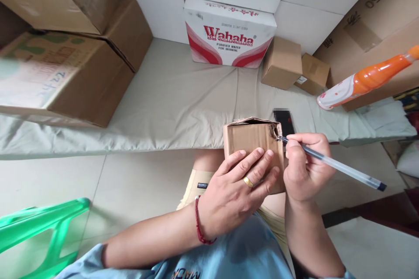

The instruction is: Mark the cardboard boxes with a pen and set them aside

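Observation:
A small brown cardboard box [245,137] rests over my lap, with a dark, rough-edged hole [276,131] near its upper right corner. My left hand [242,185] lies flat on the box's face, fingers stretched out and slightly apart. In my right hand [306,168] a pen [343,169] with a clear barrel and dark end cap is pinched between thumb and fingers. Its tip touches or nearly touches the edge of the hole. Behind the box, a black phone-like object [284,122] lies partly hidden on the covered surface.
A grey-green cloth-covered bench [170,96] spans the front. On it stand a Wahaha carton [229,37], small cardboard boxes [283,63], an orange bottle [369,76] at right and large cartons [88,78] at left. A green plastic stool [55,235] is at lower left.

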Available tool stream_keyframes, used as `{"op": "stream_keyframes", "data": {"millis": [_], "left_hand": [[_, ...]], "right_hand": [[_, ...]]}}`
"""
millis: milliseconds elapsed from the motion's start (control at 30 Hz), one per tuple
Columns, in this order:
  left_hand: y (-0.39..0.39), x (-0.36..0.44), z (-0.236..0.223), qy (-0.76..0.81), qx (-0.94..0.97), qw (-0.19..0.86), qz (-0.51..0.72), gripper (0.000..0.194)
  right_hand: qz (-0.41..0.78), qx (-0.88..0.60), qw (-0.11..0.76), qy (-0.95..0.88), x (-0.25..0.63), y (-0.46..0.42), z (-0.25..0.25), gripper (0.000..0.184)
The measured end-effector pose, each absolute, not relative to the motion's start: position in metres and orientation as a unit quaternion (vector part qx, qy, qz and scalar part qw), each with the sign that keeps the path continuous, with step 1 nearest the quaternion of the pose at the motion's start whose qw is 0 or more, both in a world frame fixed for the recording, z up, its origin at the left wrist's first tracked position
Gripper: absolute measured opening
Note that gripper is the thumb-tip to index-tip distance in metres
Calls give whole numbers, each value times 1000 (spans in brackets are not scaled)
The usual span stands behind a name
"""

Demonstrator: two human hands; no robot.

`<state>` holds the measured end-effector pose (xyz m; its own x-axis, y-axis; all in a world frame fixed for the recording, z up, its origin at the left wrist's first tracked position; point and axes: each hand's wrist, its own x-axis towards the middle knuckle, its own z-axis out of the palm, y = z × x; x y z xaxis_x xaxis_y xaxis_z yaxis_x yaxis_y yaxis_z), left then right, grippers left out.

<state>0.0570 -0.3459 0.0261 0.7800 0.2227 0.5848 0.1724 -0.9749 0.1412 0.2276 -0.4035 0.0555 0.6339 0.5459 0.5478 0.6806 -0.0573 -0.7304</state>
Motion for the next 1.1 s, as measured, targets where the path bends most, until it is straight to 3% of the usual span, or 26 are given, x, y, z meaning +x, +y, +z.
{"op": "stream_keyframes", "data": {"millis": [567,767,1100], "left_hand": [[-347,57,24,100,938,53,327,39],[-348,56,23,99,940,53,323,44],[-349,55,24,98,942,53,317,44]], "right_hand": [[-118,-715,557,-406,227,-406,51,8],[-48,-709,534,-458,233,-404,50,16],[-85,-712,518,-467,233,-396,54,10]]}}
